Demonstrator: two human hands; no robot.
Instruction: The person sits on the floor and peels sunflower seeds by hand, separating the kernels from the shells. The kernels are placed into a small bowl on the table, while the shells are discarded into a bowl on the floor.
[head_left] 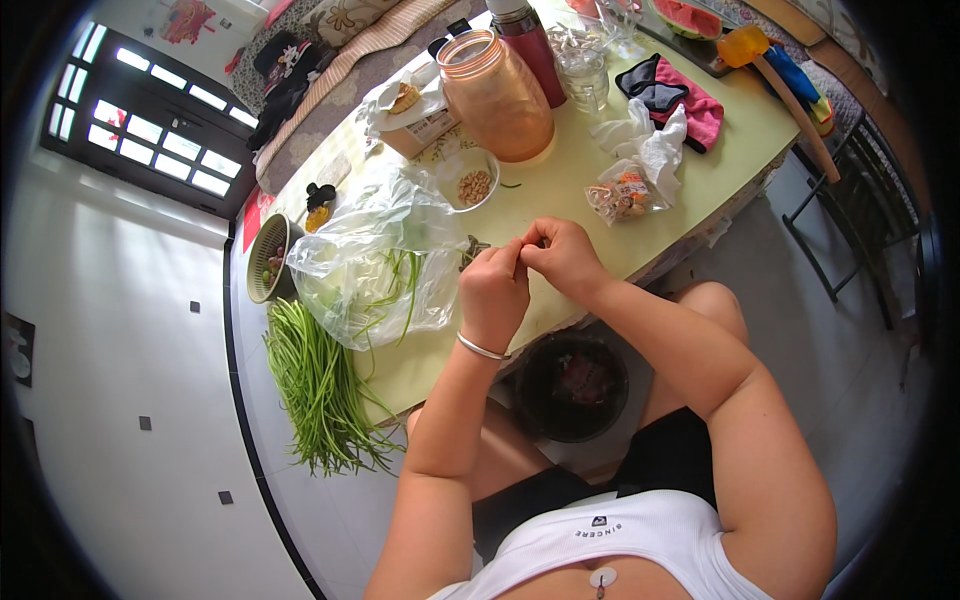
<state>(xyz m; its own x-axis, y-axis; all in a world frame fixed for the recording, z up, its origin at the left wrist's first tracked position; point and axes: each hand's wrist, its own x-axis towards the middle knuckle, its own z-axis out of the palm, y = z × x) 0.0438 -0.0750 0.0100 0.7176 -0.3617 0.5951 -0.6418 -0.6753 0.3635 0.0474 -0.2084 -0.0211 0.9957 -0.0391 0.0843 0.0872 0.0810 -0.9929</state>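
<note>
Over the table's near edge, my left hand and my right hand meet, fingertips pinched together. Whatever they hold is too small and too covered by the fingers to name. Just beyond my left hand lies a small dark heap of bits, partly hidden by that hand. Farther off stands a white bowl with tan kernels that look like peanuts. A clear plastic bag with some green stalks in it spreads left of my hands. Long green stalks hang over the table's left corner.
A large orange-tinted jar and a dark red flask stand at the back. A snack packet and crumpled tissue lie to the right. A green basket sits far left. Below the edge is a black bucket.
</note>
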